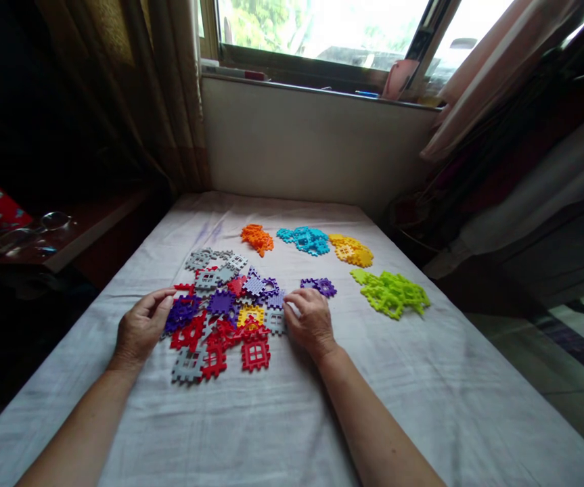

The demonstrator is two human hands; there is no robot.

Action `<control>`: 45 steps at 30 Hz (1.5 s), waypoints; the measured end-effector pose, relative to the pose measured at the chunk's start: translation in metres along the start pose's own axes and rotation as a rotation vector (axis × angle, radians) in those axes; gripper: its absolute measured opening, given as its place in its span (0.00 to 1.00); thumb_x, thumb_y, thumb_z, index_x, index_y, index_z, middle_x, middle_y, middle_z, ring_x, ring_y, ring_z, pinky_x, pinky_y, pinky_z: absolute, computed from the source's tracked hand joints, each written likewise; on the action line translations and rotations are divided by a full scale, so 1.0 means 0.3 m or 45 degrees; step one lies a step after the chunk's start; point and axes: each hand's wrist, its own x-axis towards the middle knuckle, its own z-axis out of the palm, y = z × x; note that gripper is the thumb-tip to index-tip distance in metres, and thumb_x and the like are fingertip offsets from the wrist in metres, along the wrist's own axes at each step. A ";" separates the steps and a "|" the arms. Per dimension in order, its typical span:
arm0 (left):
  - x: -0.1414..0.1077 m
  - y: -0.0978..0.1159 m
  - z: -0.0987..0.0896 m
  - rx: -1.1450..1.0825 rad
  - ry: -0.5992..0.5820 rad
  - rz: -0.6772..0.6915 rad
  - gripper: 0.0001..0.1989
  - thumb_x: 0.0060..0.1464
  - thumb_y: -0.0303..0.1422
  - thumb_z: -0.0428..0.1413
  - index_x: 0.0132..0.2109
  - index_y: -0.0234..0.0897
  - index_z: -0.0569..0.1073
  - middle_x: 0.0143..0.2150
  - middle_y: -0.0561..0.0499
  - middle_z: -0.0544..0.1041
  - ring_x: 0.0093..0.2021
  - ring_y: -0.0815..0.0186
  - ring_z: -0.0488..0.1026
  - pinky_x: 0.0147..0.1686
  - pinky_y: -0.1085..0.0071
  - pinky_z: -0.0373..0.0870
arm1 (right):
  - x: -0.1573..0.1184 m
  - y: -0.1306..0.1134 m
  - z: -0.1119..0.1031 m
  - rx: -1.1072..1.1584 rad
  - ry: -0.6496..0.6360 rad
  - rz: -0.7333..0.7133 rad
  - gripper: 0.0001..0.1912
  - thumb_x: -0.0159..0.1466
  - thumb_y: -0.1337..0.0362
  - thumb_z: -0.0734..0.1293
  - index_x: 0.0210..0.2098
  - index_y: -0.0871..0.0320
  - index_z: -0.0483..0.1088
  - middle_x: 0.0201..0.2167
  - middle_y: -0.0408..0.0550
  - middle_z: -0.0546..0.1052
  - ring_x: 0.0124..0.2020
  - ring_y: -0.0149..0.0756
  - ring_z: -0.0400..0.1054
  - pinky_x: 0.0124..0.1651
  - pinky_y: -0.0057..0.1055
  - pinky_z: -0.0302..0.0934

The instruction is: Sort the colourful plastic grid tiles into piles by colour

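A mixed pile of flat plastic interlocking building tiles lies between my hands, with purple, grey, red and a yellow tile (251, 316) overlapping. My left hand (140, 328) is at the pile's left edge, thumb and fingers drawn together beside a dark purple tile (183, 312) and a red one (184, 289). Whether anything is pinched there is hidden. On the right side, my right hand (312, 323) has curled fingers closed at the edge of a light purple tile (275, 299). A grey window tile (275, 321) lies just below those fingertips. Two purple tiles (319, 287) lie beyond this hand.
Separate heaps of orange tiles (258, 238), blue tiles (306, 240), yellow tiles (351, 251) and lime green tiles (393, 293) arc across the cloth-covered table (292, 419). A wall and window stand behind. Glasses (54, 221) rest on a dark side surface at left.
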 end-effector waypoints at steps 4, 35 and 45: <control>0.001 -0.003 -0.002 -0.006 -0.006 0.043 0.20 0.54 0.49 0.54 0.43 0.42 0.79 0.45 0.49 0.83 0.47 0.57 0.79 0.53 0.61 0.75 | -0.018 -0.090 0.022 0.036 -0.187 -0.129 0.07 0.64 0.63 0.69 0.41 0.52 0.78 0.41 0.47 0.80 0.45 0.41 0.70 0.50 0.36 0.60; -0.004 0.009 0.006 0.018 0.007 0.086 0.21 0.53 0.49 0.52 0.43 0.40 0.79 0.47 0.47 0.83 0.47 0.59 0.80 0.51 0.64 0.76 | 0.014 -0.138 -0.004 0.538 -0.264 0.386 0.05 0.60 0.61 0.68 0.31 0.54 0.73 0.28 0.41 0.78 0.28 0.31 0.70 0.34 0.27 0.61; 0.002 -0.005 -0.002 0.051 -0.002 0.093 0.21 0.54 0.51 0.53 0.43 0.43 0.80 0.45 0.50 0.83 0.46 0.58 0.80 0.49 0.65 0.77 | 0.218 0.341 -0.095 0.391 0.165 0.743 0.08 0.53 0.57 0.69 0.29 0.54 0.74 0.26 0.43 0.79 0.28 0.35 0.73 0.35 0.29 0.68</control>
